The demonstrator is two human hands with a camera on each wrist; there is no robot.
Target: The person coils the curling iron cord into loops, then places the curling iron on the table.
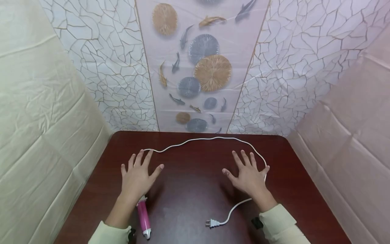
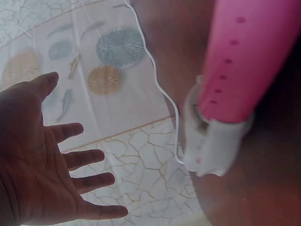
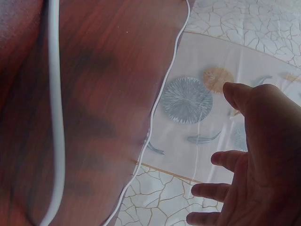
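My left hand (image 1: 136,180) hovers over the left part of the table, fingers spread and holding nothing. Below its wrist lies a pink corded rod (image 1: 143,216) with white ends, like a hair iron; the hand and forearm hide its far end in the head view. Up close in the left wrist view, the pink body (image 2: 244,61) shows a row of small holes and a white end piece (image 2: 214,146). On the right, my right hand (image 1: 250,178) is also spread and empty, above the white cord (image 1: 207,138). The cord's two-pin plug (image 1: 213,223) lies near the front middle.
The dark red-brown table (image 1: 189,183) has rounded far corners. Cord loops along its back edge and down the right side. Behind hangs a patterned cloth (image 1: 189,101) with fish and round leaves; pale cloth walls (image 1: 341,135) close in both sides.
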